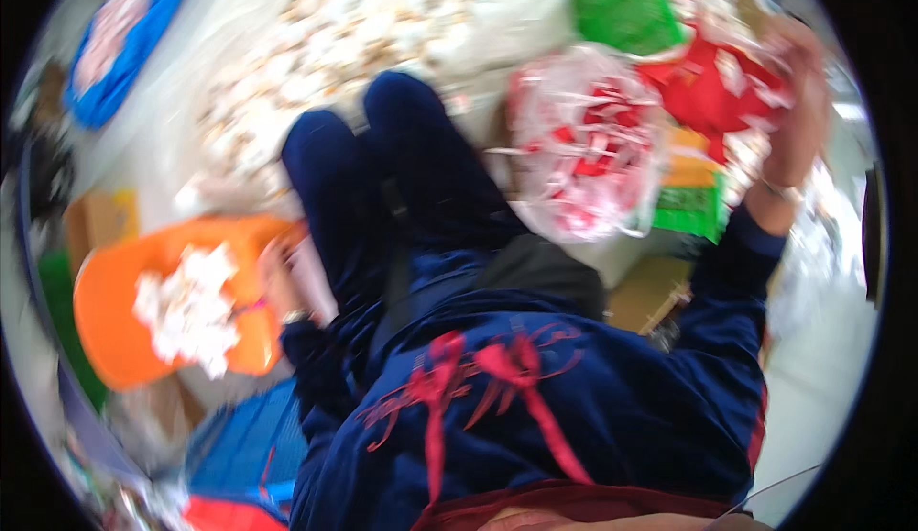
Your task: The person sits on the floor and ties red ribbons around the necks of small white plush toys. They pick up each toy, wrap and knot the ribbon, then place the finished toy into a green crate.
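Observation:
My right hand [799, 77] is raised at the upper right, blurred by motion. Its fingers appear closed on the edge of a red plastic bag [703, 86] with white patches. My left hand [277, 277] is at the right edge of an orange plastic seat [105, 316], beside my thigh. Its fingers are too blurred to read, and a pale pink thing [316, 277] shows next to it. A pile of small white pieces [196, 311] lies on the seat. Right of my knees stands a clear plastic bag [588, 143] filled with red and white pieces.
Many white and brown pieces [335, 43] are spread on clear sheeting beyond my knees. A blue bag [139, 62] with pinkish contents lies far left. A green mesh basket [626, 5] and a green-orange packet [690, 191] flank the red bag. A blue crate [251, 440] stands lower left.

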Demonstrator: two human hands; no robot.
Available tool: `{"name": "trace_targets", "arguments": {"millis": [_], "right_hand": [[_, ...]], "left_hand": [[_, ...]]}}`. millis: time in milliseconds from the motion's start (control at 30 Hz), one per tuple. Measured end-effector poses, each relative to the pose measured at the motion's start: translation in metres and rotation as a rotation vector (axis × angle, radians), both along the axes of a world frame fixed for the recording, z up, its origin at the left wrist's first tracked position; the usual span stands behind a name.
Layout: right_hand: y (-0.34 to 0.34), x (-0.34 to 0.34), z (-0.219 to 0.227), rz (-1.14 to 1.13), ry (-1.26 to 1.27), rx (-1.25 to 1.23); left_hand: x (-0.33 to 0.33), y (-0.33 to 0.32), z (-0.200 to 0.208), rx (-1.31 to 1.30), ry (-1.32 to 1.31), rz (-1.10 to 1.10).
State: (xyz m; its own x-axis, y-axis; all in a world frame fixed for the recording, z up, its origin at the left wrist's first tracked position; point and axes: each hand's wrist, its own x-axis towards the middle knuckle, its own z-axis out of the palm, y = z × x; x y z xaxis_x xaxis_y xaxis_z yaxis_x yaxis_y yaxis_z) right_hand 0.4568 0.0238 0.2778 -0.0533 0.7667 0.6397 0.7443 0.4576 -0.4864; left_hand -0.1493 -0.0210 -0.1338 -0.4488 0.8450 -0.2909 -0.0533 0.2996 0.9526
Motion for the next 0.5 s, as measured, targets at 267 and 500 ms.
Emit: {"name": "trace_targets", "arguments": {"millis": [267, 500], "right_hand": [[0.004, -0.176, -0.064, 0.822, 0.209, -0.422], [-0.007, -0.246, -0.183, 1.064, -0.785, -0.844]], "left_hand": [[-0.039, 0.01, 0.058, 0.318, -0.029, -0.06], [-0.124, -0.01, 0.082, 0.392, 0.333, 0.083]]}}
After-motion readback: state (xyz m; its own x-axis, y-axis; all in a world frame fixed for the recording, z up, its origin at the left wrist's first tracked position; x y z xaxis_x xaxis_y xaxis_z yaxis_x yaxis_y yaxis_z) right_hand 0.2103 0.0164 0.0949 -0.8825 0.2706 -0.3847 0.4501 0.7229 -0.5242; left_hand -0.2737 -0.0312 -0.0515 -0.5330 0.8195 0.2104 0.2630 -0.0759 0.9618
